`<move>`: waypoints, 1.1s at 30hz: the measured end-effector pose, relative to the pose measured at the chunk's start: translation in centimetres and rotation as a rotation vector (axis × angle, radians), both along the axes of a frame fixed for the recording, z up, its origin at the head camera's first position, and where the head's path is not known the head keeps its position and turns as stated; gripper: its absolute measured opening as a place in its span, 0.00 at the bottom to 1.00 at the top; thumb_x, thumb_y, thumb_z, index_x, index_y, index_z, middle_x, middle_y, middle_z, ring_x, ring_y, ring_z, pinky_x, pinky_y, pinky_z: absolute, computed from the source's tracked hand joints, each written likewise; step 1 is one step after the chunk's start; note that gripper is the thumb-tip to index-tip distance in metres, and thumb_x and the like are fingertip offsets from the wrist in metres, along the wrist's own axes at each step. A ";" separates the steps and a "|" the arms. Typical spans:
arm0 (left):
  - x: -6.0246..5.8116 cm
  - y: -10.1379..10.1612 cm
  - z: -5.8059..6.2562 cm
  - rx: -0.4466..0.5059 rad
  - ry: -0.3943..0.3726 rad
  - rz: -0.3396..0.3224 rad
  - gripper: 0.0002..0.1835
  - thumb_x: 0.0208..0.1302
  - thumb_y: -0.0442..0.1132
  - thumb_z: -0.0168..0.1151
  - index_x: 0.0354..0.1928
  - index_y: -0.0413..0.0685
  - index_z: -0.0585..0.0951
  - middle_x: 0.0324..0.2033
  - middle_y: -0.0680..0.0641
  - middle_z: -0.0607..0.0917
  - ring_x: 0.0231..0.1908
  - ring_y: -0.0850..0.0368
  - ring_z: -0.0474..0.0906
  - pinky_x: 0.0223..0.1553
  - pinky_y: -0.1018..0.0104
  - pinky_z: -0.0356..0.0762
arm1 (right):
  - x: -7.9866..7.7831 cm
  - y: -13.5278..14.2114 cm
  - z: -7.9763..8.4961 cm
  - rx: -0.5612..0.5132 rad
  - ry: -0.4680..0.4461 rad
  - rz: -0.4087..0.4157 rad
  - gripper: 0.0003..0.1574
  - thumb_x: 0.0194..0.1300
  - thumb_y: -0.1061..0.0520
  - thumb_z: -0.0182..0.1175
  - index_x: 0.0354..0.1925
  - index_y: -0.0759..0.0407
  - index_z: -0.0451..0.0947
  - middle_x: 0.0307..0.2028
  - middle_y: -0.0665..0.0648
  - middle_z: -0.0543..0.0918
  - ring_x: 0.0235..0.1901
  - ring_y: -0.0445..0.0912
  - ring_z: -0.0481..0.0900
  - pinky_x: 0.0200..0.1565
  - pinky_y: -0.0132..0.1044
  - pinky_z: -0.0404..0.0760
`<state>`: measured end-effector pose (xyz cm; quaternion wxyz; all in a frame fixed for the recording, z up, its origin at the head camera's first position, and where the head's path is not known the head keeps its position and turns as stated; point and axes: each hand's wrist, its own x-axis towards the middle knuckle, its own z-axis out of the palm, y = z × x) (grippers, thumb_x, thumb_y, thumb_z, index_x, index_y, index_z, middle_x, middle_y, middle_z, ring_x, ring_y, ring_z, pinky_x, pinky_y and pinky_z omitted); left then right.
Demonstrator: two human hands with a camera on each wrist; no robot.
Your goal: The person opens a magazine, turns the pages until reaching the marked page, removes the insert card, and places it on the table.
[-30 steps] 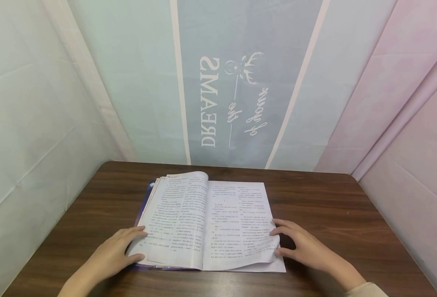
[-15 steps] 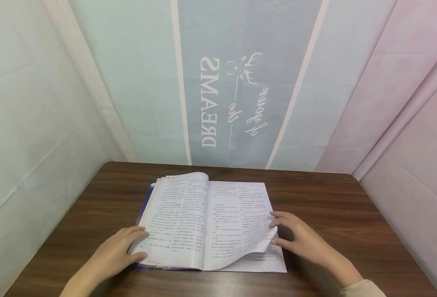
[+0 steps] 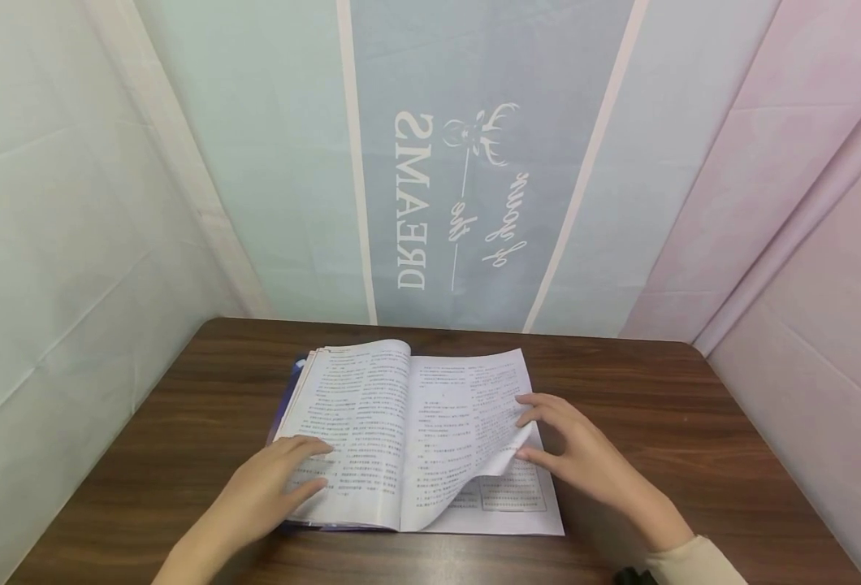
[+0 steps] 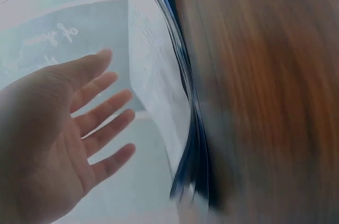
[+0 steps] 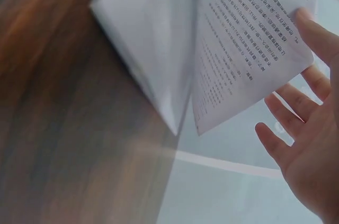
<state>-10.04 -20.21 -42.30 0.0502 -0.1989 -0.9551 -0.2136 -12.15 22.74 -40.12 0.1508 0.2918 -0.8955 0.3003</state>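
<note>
A magazine lies spread on the table, its dark blue cover edge showing at the left. My right hand pinches the lower outer corner of a right-hand page between thumb and fingers. That page is lifted and curls, baring part of the sheet beneath with its boxed text. In the right wrist view the thumb lies on the printed side of the raised page. Over the left page, my left hand has its fingers extended; the left wrist view shows it apart from the page stack, holding nothing.
The brown wood-grain table extends on both sides of the magazine. Behind it hangs a cloth backdrop with mirrored lettering. Pale fabric walls stand to the left and right.
My right hand has moved left and away from me, lifting the page corner and exposing more of the sheet below. My left hand has come off the left edge, moving right over the left page.
</note>
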 end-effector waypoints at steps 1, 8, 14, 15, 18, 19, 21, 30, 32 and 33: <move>0.0 0.4 0.0 0.014 0.000 -0.003 0.19 0.60 0.45 0.72 0.54 0.59 0.82 0.54 0.56 0.82 0.57 0.52 0.77 0.57 0.49 0.76 | -0.1 -0.2 0.2 -0.005 0.008 0.002 0.24 0.51 0.56 0.77 0.44 0.44 0.78 0.61 0.54 0.77 0.62 0.54 0.72 0.65 0.21 0.57; -0.2 3.4 -0.2 0.126 0.037 -0.090 0.16 0.63 0.44 0.70 0.52 0.61 0.82 0.52 0.62 0.83 0.56 0.60 0.78 0.56 0.55 0.78 | -0.5 -1.5 1.3 -0.039 0.031 0.012 0.24 0.50 0.56 0.78 0.43 0.45 0.77 0.60 0.53 0.77 0.64 0.53 0.70 0.67 0.23 0.57; 0.1 5.6 0.6 0.236 0.048 -0.165 0.17 0.65 0.45 0.68 0.54 0.63 0.81 0.54 0.67 0.79 0.57 0.64 0.76 0.57 0.57 0.77 | -0.8 -2.8 2.4 -0.050 0.024 -0.004 0.24 0.50 0.55 0.78 0.43 0.44 0.77 0.60 0.51 0.78 0.65 0.52 0.69 0.67 0.35 0.63; 0.2 5.9 0.9 0.246 0.046 -0.179 0.17 0.65 0.45 0.68 0.55 0.64 0.81 0.55 0.67 0.79 0.57 0.64 0.76 0.56 0.58 0.78 | -0.9 -3.1 2.6 -0.052 0.023 -0.005 0.23 0.50 0.54 0.78 0.42 0.45 0.77 0.61 0.51 0.78 0.65 0.52 0.69 0.67 0.38 0.64; 0.6 7.0 1.7 0.245 0.061 -0.207 0.18 0.65 0.46 0.68 0.56 0.64 0.80 0.55 0.68 0.78 0.56 0.65 0.76 0.55 0.59 0.78 | -1.0 -4.0 3.3 -0.063 0.014 -0.004 0.23 0.50 0.54 0.78 0.42 0.45 0.78 0.61 0.51 0.77 0.66 0.52 0.68 0.66 0.50 0.67; 0.7 7.3 1.9 0.242 0.071 -0.211 0.18 0.65 0.46 0.68 0.56 0.64 0.80 0.55 0.67 0.79 0.57 0.65 0.76 0.55 0.59 0.78 | -1.0 -4.3 3.5 -0.068 0.012 -0.001 0.23 0.51 0.54 0.78 0.42 0.45 0.78 0.61 0.51 0.77 0.66 0.52 0.67 0.66 0.52 0.66; 0.9 7.9 2.3 0.238 0.099 -0.214 0.20 0.64 0.47 0.68 0.58 0.62 0.79 0.56 0.66 0.79 0.57 0.65 0.76 0.55 0.59 0.78 | -1.0 -4.9 3.9 -0.075 0.010 0.005 0.22 0.51 0.54 0.78 0.42 0.45 0.78 0.61 0.51 0.78 0.67 0.54 0.67 0.67 0.54 0.64; 0.8 10.0 3.7 0.303 0.236 -0.247 0.26 0.62 0.45 0.71 0.62 0.57 0.76 0.53 0.59 0.82 0.50 0.64 0.79 0.48 0.61 0.82 | -1.2 -6.9 5.1 -0.066 0.049 0.041 0.22 0.52 0.52 0.77 0.43 0.47 0.78 0.61 0.51 0.78 0.67 0.53 0.67 0.70 0.58 0.56; 0.7 10.4 3.9 0.321 0.252 -0.258 0.27 0.61 0.44 0.71 0.62 0.57 0.75 0.52 0.59 0.82 0.49 0.63 0.79 0.48 0.61 0.82 | -1.2 -7.2 5.2 -0.067 0.060 0.050 0.22 0.52 0.52 0.77 0.43 0.47 0.78 0.61 0.51 0.78 0.67 0.52 0.66 0.69 0.60 0.58; 0.6 10.6 4.0 0.329 0.262 -0.266 0.28 0.61 0.43 0.72 0.63 0.58 0.75 0.52 0.58 0.82 0.49 0.63 0.79 0.49 0.60 0.82 | -1.1 -7.3 5.3 -0.066 0.063 0.054 0.22 0.52 0.52 0.77 0.43 0.48 0.78 0.61 0.51 0.78 0.68 0.52 0.66 0.69 0.60 0.58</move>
